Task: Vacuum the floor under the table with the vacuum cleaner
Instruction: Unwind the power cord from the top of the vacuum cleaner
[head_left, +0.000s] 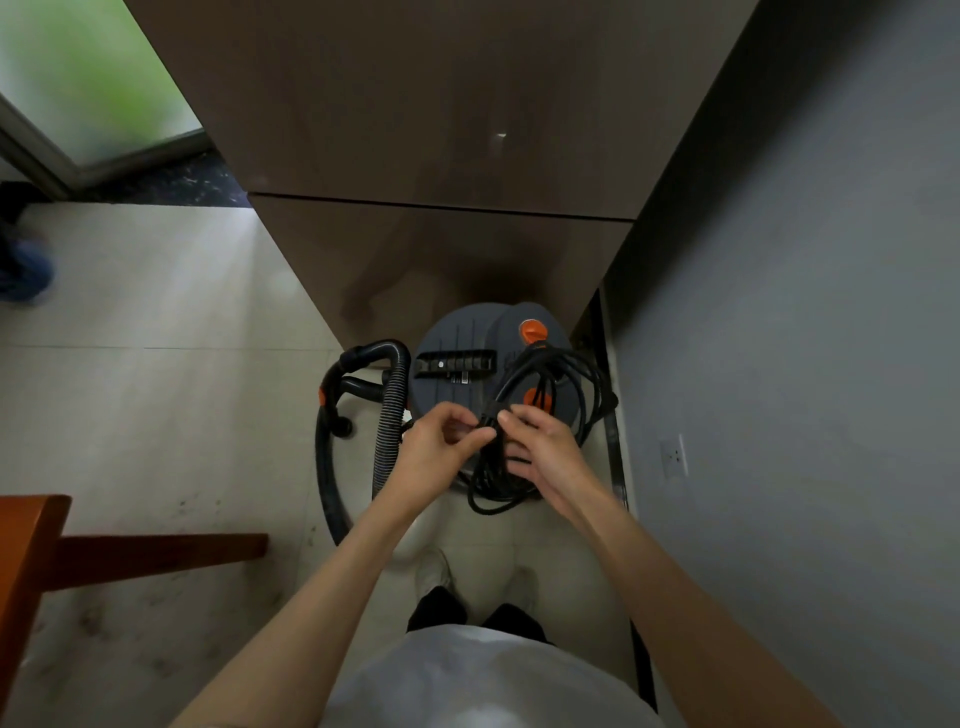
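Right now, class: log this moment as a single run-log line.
stage: unwinding power cord | left hand: pinches cord | right hand: holds coil | vacuum cleaner: parked by cabinet | hose: idle

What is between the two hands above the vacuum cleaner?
In the head view, the bundled black power cord runs between the left hand and the right hand; both grip it above the grey vacuum cleaner.
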